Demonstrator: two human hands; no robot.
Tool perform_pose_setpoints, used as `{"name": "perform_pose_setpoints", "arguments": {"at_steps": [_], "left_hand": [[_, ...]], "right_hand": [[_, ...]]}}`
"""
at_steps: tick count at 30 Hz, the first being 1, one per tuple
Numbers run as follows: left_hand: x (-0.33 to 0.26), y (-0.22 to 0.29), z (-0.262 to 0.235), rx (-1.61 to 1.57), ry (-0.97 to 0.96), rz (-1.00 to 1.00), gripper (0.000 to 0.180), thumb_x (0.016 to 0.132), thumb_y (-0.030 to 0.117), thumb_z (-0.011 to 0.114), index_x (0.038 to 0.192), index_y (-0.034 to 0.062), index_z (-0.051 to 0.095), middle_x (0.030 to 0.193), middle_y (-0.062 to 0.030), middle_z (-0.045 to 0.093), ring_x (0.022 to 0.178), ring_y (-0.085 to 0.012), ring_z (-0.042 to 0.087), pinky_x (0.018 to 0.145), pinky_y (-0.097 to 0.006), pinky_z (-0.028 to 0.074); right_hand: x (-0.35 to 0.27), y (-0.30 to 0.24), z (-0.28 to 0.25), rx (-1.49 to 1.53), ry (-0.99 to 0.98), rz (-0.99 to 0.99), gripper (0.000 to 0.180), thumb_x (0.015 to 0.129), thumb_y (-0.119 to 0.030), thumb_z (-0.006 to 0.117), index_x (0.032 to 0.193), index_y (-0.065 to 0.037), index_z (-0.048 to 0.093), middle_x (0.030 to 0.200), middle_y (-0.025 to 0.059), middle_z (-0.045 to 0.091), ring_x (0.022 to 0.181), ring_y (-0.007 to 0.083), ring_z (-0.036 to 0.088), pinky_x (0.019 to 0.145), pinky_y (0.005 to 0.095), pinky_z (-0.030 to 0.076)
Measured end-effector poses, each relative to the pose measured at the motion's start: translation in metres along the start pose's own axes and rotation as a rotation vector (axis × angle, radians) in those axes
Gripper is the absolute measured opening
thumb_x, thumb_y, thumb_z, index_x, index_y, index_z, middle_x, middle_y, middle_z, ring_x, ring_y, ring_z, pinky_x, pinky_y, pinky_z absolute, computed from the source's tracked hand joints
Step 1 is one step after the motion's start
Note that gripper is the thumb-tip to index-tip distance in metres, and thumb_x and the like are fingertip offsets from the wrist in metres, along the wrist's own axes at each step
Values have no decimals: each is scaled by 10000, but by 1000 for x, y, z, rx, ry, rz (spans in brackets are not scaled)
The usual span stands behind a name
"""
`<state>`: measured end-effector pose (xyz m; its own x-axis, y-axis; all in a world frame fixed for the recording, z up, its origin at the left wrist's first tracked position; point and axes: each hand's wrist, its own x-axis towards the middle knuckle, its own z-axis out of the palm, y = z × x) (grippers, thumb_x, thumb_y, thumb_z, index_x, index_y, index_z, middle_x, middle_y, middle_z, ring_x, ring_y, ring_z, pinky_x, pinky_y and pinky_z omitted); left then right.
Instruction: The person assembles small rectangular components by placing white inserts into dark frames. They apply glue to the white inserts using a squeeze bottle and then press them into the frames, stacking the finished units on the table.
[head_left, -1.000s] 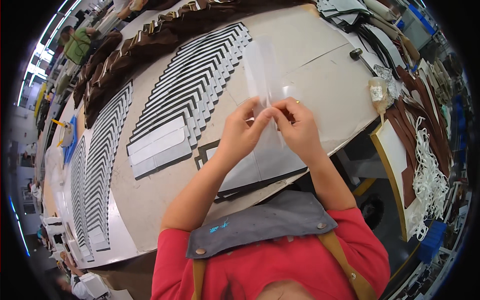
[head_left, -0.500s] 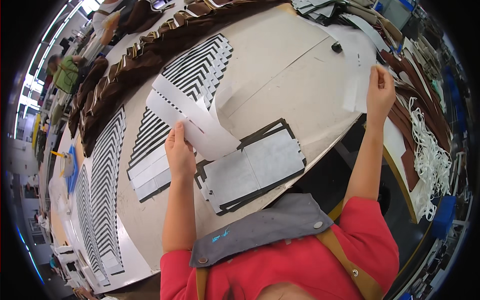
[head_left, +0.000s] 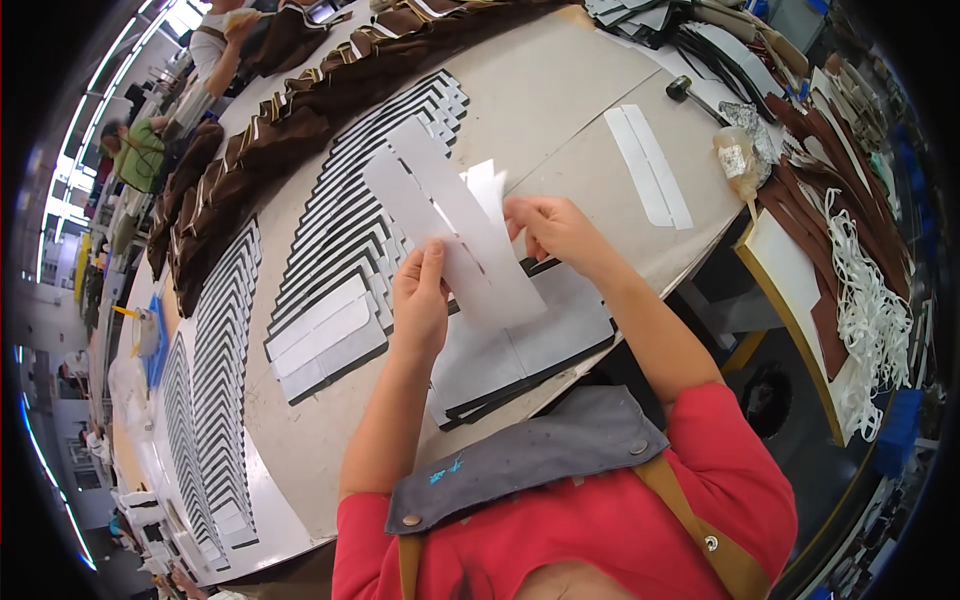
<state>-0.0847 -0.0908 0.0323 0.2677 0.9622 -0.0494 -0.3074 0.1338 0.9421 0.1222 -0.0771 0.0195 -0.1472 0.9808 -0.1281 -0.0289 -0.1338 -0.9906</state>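
Head camera, looking down: my left hand [head_left: 420,295] pinches a white slotted sheet [head_left: 480,265] between thumb and fingers at its left edge, holding it tilted in front of me. My right hand [head_left: 550,232] is bent at the sheet's right edge, by a bright white flap [head_left: 484,185]; I cannot tell whether its fingertips grip anything.

The sheet hangs over a stack of grey-white panels [head_left: 560,330] with black borders, hiding its upper left part, and also covers some of a long fan of overlapping black-edged panels [head_left: 350,220] to the left. Narrower fans [head_left: 225,390] lie farther left, near a tub [head_left: 148,332] beside a blue tray [head_left: 157,362].

To the right, a white slotted strip [head_left: 650,165] lies flat on the pale table [head_left: 575,110]. Past it are a hammer [head_left: 680,88], a yellowish bottle [head_left: 737,165] and crumpled foil [head_left: 752,122]. Brown strips [head_left: 795,250] and tangled white cords [head_left: 858,320] crowd the far right, across a dark gap from the table's edge.

Bunched brown pieces [head_left: 240,165] line the table's far left edge; beyond them is a co-worker in green [head_left: 138,160].
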Motion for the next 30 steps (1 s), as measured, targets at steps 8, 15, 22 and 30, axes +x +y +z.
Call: {"name": "perform_pose_setpoints", "arguments": {"at_steps": [8, 15, 22, 30], "left_hand": [[-23, 38, -8, -198, -158, 199, 233, 975, 185, 433, 999, 0, 573, 923, -75, 638, 834, -134, 606, 742, -306, 511], [-5, 54, -21, -182, -58, 254, 239, 976, 181, 423, 1054, -4, 554, 1005, -85, 632, 918, -151, 613, 809, -296, 497], [17, 22, -23, -102, -130, 136, 234, 967, 189, 455, 1061, 13, 578, 1011, -54, 636, 945, -132, 595, 835, -282, 468], [43, 1, 18, 103, -128, -21, 305, 964, 279, 474, 1050, 6, 581, 936, -37, 616, 864, -107, 551, 796, -269, 430]], "right_hand": [[27, 12, -53, 2, 357, -116, 147, 859, -142, 561, 888, -13, 625, 749, 9, 599, 609, 72, 549, 509, 222, 451], [48, 17, -118, -417, 493, 4, 157, 823, -133, 562, 858, 6, 625, 691, 35, 603, 539, 90, 535, 452, 249, 440], [54, 26, -141, -800, 731, -200, 215, 846, -218, 569, 856, -15, 640, 697, 53, 613, 521, 110, 537, 474, 258, 442], [0, -32, -40, 63, -109, 2, 357, 941, -328, 505, 900, 8, 618, 638, 13, 537, 461, 60, 417, 427, 210, 343]]}}
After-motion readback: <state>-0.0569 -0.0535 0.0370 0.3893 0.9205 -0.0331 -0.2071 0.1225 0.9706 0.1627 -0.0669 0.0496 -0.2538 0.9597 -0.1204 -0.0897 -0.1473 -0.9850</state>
